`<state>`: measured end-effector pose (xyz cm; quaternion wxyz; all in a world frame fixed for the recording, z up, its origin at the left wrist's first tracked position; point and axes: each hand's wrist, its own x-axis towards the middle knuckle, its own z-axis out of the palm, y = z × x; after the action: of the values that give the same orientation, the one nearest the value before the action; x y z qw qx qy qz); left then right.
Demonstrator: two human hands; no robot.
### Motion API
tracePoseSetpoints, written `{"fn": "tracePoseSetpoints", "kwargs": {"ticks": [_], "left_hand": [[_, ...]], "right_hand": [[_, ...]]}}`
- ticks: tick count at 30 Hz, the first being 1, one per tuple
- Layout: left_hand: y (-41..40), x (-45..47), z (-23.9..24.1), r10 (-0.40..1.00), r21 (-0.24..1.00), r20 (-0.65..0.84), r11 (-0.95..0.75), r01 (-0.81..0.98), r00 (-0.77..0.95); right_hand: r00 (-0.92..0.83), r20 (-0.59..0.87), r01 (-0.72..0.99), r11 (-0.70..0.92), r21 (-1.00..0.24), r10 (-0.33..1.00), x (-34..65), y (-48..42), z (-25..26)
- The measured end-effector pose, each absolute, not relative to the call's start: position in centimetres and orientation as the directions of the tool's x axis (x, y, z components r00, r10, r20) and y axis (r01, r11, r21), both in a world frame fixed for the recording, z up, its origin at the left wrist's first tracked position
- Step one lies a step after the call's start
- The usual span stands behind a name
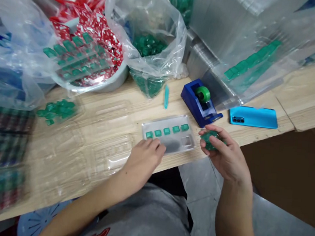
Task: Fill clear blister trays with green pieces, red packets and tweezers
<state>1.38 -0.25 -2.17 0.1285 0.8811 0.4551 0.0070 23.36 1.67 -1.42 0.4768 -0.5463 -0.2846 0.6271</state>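
Note:
A clear plastic tray [181,140] lies at the table's front edge with a row of several green square pieces [167,131] in its far pockets. My left hand [145,157] rests on the tray's near left corner, fingers curled down onto it. Just right of the tray, my right hand [221,150] is cupped around a small clump of green pieces [209,138].
A blue tape dispenser [200,101] with green tape and a blue phone [253,117] lie to the right. Behind are a metal bowl [113,82] of red packets, bags of green pieces [149,45], loose green pieces [59,109] and several empty clear trays [98,153] at left.

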Motion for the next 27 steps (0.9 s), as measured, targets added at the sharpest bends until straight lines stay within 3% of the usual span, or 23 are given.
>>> {"fn": "tracePoseSetpoints", "kwargs": {"ticks": [2,4,14,19,23,27], "left_hand": [[-1.2,2.5,-2.7,0.783,0.075,0.028,-0.621,0.78,0.621],[-1.5,3.2,-2.9,0.754,0.007,0.137,-0.649,0.761,0.642],[-0.3,0.7,0.8,0.72,0.196,0.475,-0.647,0.736,0.506],[-1.6,-2.5,0.2,0.715,0.22,0.511,-0.646,0.731,0.478],[-0.1,-7.7,-2.0,0.753,0.12,0.519,-0.533,0.838,0.405],[3.5,-11.8,-5.6,0.863,0.135,0.406,-0.382,0.914,0.3]], "right_hand": [[0.067,-0.413,-0.299,-0.377,-0.877,0.908,23.4,1.5,-1.6],[0.078,-0.42,-0.319,-0.377,-0.87,0.904,23.5,1.2,-1.8],[0.211,-0.465,-0.331,-0.384,-0.862,0.86,23.8,0.5,-2.3],[0.242,-0.457,-0.282,-0.389,-0.877,0.856,23.6,0.7,-2.3],[0.249,-0.466,-0.269,-0.402,-0.875,0.849,23.6,0.7,-2.4],[0.243,-0.481,-0.302,-0.406,-0.863,0.842,22.9,0.7,-2.2]]}}
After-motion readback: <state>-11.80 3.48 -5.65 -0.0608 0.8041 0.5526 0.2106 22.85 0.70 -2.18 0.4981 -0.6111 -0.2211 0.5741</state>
